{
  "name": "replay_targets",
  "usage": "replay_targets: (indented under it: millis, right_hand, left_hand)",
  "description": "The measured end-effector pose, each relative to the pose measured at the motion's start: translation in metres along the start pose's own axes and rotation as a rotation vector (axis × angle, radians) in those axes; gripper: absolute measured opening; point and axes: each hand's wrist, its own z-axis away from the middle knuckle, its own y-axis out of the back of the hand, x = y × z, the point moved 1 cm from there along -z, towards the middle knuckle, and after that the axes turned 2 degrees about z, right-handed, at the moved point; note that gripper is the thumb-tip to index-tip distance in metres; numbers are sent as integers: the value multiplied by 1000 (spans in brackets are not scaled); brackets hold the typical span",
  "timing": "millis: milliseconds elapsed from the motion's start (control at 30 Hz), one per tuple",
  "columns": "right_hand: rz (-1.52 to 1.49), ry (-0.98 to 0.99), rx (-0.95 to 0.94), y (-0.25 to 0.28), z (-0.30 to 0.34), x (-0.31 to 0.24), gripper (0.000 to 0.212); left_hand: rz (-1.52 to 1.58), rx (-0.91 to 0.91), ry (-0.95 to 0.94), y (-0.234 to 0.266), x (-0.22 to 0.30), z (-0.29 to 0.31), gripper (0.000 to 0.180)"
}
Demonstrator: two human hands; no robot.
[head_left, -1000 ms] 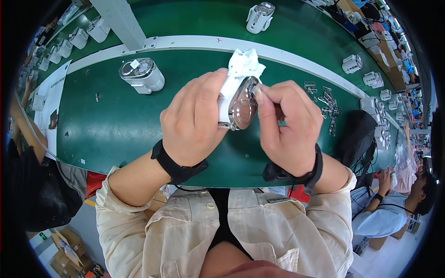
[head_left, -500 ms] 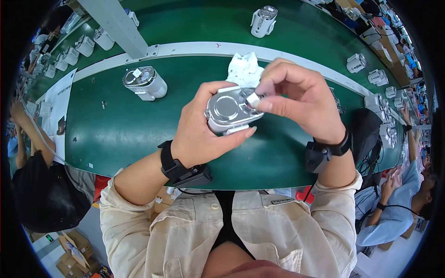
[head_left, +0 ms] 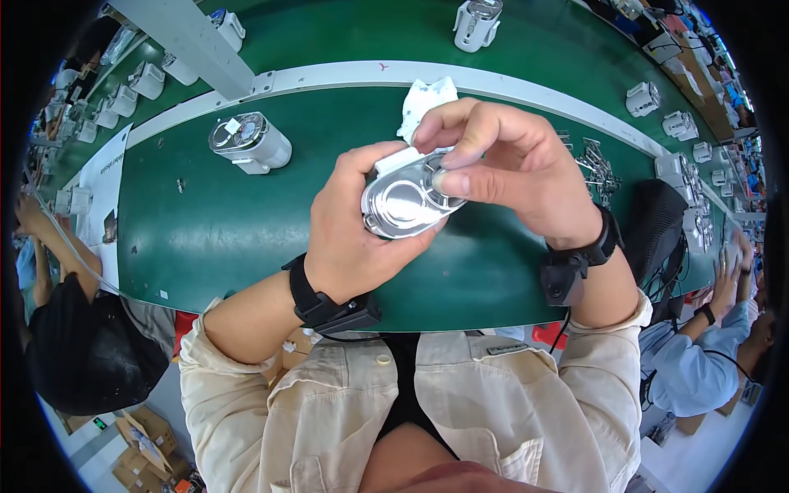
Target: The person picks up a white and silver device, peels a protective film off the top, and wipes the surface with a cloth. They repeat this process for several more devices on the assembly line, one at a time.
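My left hand [head_left: 349, 226] is wrapped round a white oval housing [head_left: 400, 201] with a shiny silver top, holding it tilted above the green table. Over the far right end of that top, my right hand [head_left: 526, 168] is closed in a pinch, thumb and forefinger touching the silver surface. Whatever lies between those fingertips is hidden. A similar white housing [head_left: 261, 148] stands on the table to the left, a small white piece [head_left: 233, 126] on its clear-looking top. Just beyond my right fingers lies a crumpled white sheet [head_left: 421, 100], partly covered by the hand.
Small metal parts [head_left: 602, 168] lie in a pile right of my right hand, near a black bag-like thing [head_left: 657, 218]. A white rail [head_left: 362, 76] and post [head_left: 185, 41] border the table's far side. More housings [head_left: 477, 29] stand beyond. People work at both sides.
The housing in my left hand has tilted so its silver top faces me more. The small white piece at my right fingertips no longer shows; that thumb now presses on the top.
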Motion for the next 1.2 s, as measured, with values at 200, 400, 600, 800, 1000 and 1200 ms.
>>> replay_targets:
  millis: [200, 400, 600, 800, 1000, 1200]
  right_hand:
    - [-172, -59, 13, -2, 0, 6, 13]
    - [-261, -57, 34, -14, -3, 11, 20]
    - [-327, -24, -8, -35, 1, 22, 37]
    - [-118, -4, -63, -8, -4, 9, 42]
    - [164, 1, -269, -13, 0, 4, 47]
    - [-195, -94, -135, -26, -2, 7, 52]
  left_hand:
    - [-87, 51, -76, -1, -1, 0, 70]
    - [-213, 114, -260, 2, -5, -4, 74]
    - [-210, 193, -350, -1, -16, -7, 72]
    - [-44, -150, -168, 12, 3, -12, 83]
    - [-110, -196, -349, 6, 3, -18, 74]
    - [-25, 45, -334, 4, -3, -9, 72]
